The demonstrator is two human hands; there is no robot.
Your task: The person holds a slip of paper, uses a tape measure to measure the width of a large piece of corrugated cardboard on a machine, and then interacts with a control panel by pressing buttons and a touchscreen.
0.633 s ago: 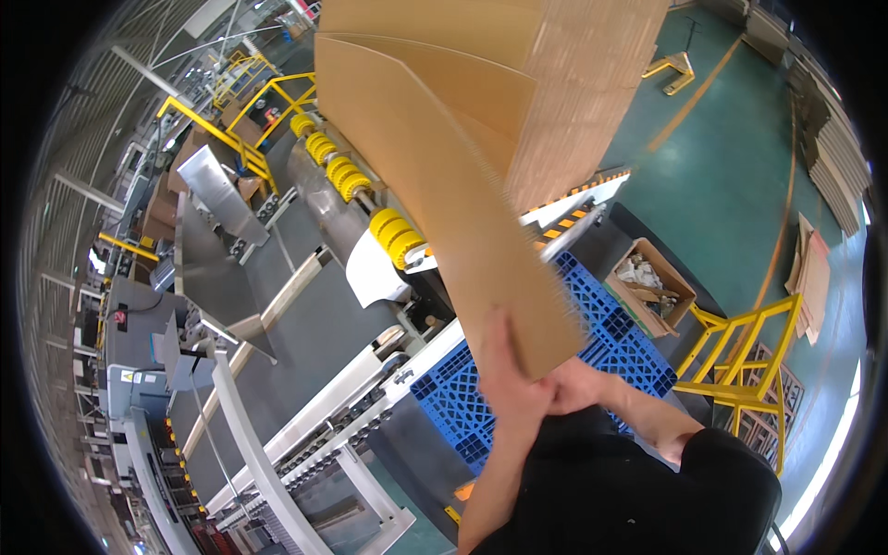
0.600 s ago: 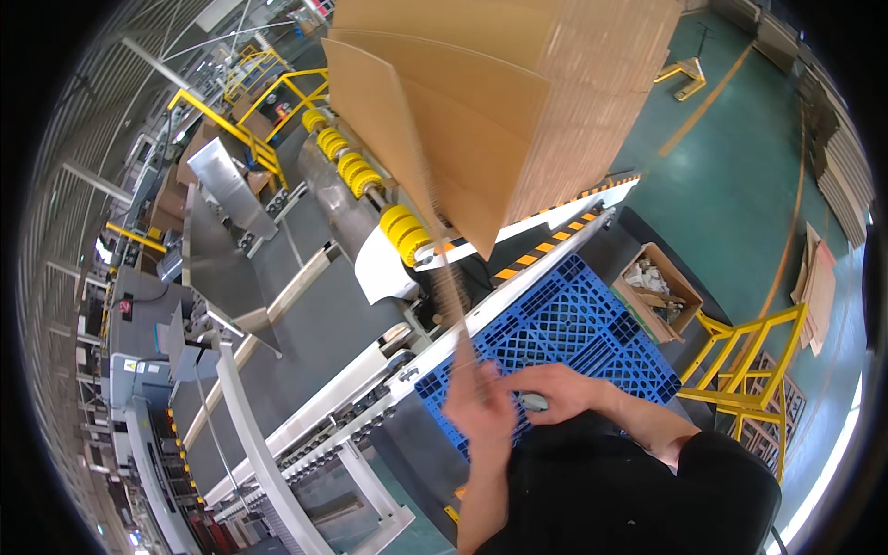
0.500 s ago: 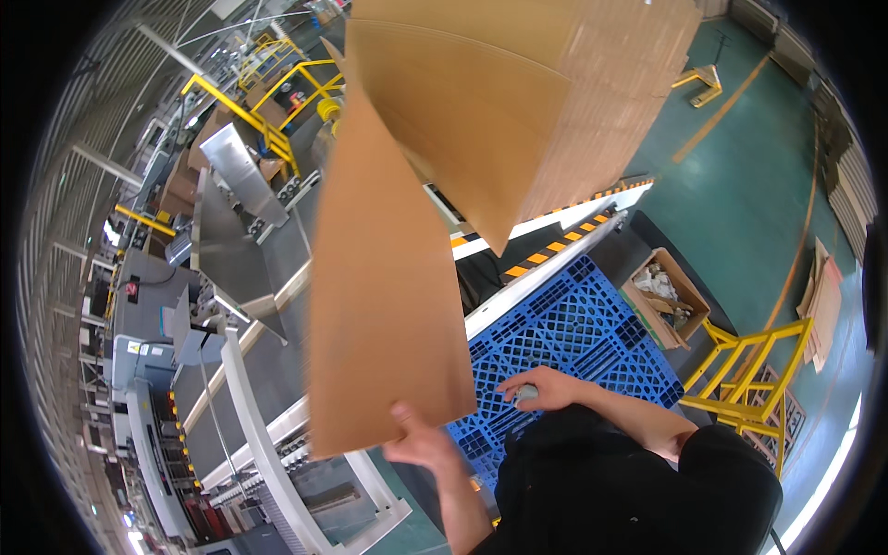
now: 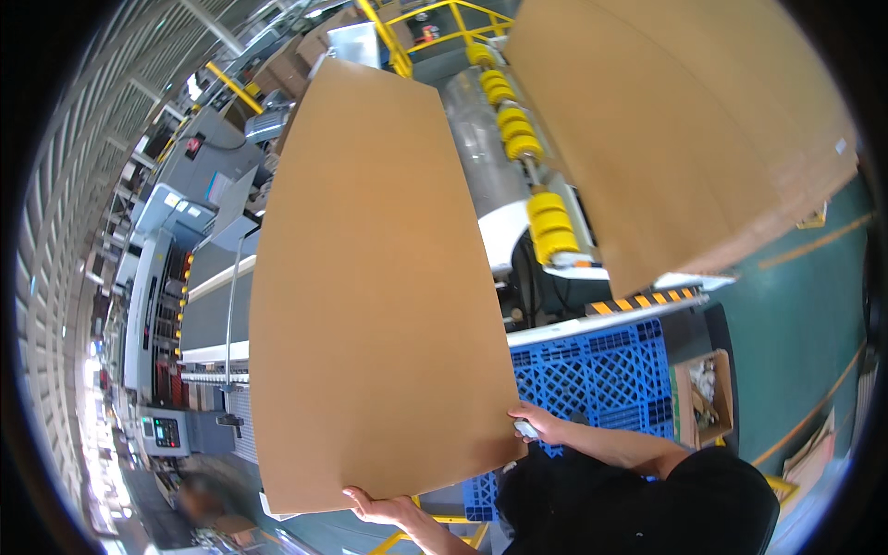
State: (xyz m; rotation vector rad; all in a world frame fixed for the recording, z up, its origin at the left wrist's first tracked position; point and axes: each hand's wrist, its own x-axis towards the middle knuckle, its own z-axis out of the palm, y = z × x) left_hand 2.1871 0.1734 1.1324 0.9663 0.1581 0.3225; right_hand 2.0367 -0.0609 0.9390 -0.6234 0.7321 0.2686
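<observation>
A large flat brown cardboard sheet [image 4: 379, 296] stretches out in front of me, its near end close to my body. At the near left of that end, my left hand [image 4: 388, 509] grips the edge, thumb lying on top; its other fingers are largely hidden. My right hand [image 4: 541, 425] is closed around a small pale grey object [image 4: 525, 427] whose kind I cannot make out. Its fingertips touch the sheet's right edge near the near corner. Much of the conveyor lies hidden under the sheet.
To the right stands a stack of large cardboard sheets [image 4: 694, 139]. Yellow rollers [image 4: 552, 227] run between it and my sheet. A blue plastic pallet [image 4: 601, 379] lies near my right arm, beside an open carton of scraps [image 4: 710, 398]. Machinery with a control panel [image 4: 166, 432] is left.
The sheet has come away from the stack to the left and now lies flatter, seen whole. My right hand has reached its right edge. The view has swung left.
</observation>
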